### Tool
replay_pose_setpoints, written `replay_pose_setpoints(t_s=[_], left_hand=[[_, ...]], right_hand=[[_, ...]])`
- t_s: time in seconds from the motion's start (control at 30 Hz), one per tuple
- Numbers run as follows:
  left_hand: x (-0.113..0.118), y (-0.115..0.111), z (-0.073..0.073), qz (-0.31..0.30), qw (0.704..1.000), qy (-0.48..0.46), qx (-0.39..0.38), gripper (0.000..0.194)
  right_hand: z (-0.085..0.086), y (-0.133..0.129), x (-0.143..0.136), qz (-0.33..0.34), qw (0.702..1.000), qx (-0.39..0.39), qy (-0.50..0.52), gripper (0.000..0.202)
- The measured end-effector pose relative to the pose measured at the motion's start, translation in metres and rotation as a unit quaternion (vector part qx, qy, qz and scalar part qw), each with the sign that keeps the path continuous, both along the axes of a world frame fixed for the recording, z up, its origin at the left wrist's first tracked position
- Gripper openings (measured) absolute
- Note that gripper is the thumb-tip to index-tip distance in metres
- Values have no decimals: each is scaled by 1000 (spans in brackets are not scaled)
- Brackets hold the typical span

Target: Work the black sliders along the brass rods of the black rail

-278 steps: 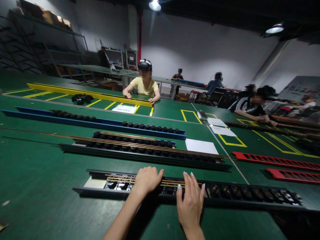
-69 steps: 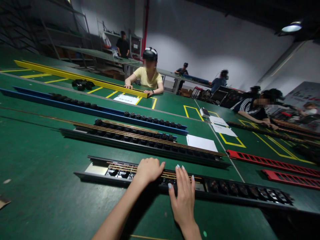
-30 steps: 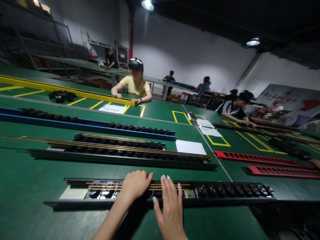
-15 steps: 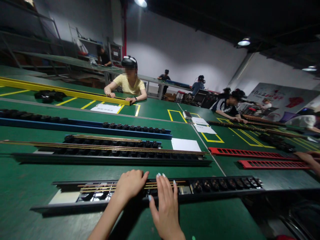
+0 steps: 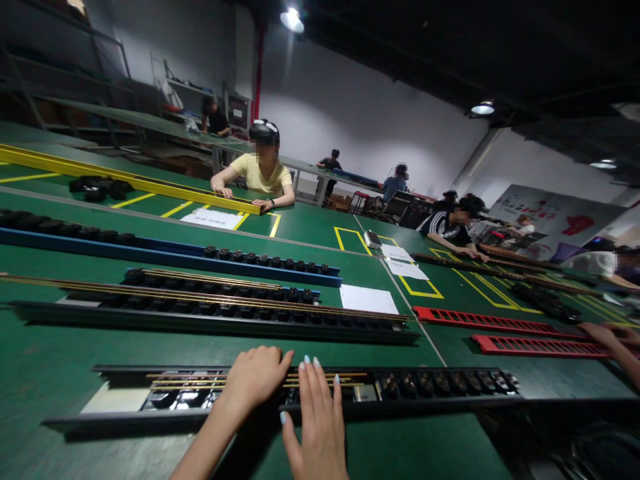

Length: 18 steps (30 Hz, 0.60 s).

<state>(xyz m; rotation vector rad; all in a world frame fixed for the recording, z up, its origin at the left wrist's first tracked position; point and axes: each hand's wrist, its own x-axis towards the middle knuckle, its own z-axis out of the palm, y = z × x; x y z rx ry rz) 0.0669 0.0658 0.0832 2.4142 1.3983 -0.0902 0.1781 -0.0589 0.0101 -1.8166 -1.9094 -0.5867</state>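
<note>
A long black channel (image 5: 125, 422) lies across the table in front of me, holding a row of dark shiny lens-like parts (image 5: 440, 383) and thin gold-coloured rods (image 5: 190, 383). My left hand (image 5: 257, 377) bends over the rods at the channel's middle. Its thumb points right, and its fingertips are hidden under the palm. Just right of it, my right hand (image 5: 317, 420) lies flat with fingers stretched across the rods and the channel's near wall. A pale piece (image 5: 121, 399) shows inside the channel's left end.
Beyond are another black channel (image 5: 200, 325) with long rods, a blue channel (image 5: 165, 257), red slotted strips (image 5: 540, 347) and white paper (image 5: 370, 299). A person in yellow (image 5: 265, 173) handles a yellow channel (image 5: 165, 187). A co-worker's hand (image 5: 607, 337) is at the right.
The view has shifted slightly, so the near channel sits a little lower and further left. Both hands stay on the rods; my right hand appears slightly closer to my left.
</note>
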Motion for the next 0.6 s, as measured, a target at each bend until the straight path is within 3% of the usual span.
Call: replay_pose_setpoints(t_s=[0.3, 0.6], left_hand=[[-1, -2, 2, 3, 1000, 1, -4, 58], [0, 0, 0, -1, 1000, 8, -3, 60]], right_hand=[[0, -1, -11, -39, 998, -20, 44, 59], [7, -3, -5, -9, 999, -35, 35, 60]])
